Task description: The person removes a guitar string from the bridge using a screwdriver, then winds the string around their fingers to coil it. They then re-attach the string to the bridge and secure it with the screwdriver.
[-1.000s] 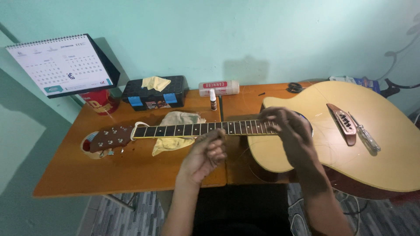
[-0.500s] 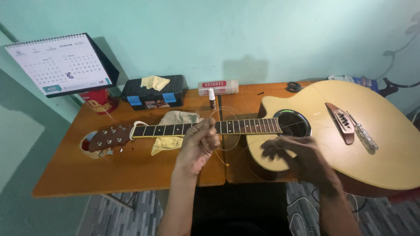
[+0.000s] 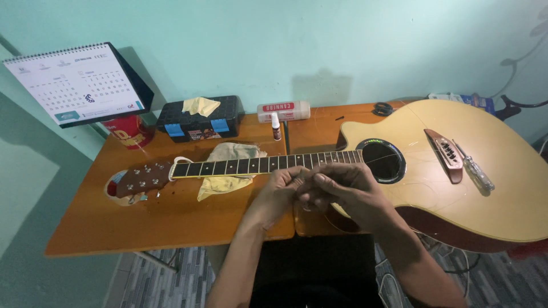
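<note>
**Both hands meet at the neck joint**

The guitar (image 3: 456, 171) lies face up across the counter (image 3: 171, 222), headstock (image 3: 137, 179) at 9 o'clock, body at 3 o'clock. The neck (image 3: 262, 164) rests on a yellow cloth (image 3: 228, 171).

Change since one second ago: the right hand (image 3: 348, 191) lay over the upper frets near the soundhole (image 3: 383, 161), then dropped to the body's lower edge; the left hand (image 3: 282, 191) rose to the neck. Both hands are now drawn together in front of the neck at 6 o'clock, fingers touching. The fretboard is uncovered again along its length.

Grip state: both hands are curled with the fingertips pinched close together. Something thin, probably a guitar string, appears to run between them, but it is too fine to confirm. A faint pale line crosses the body near the soundhole toward 4 o'clock. The strings over the frets cannot be made out.

Judgement: the work has moved from the fretboard to a small item handled between the fingertips.

Surroundings: a screwdriver (image 3: 474, 171) lies on the body beside the bridge (image 3: 446, 153). At 12 o'clock stand a small bottle (image 3: 276, 126), a white tube (image 3: 283, 111) and a black toolbox (image 3: 200, 118). A calendar (image 3: 74, 82) stands at 10 o'clock.
</note>
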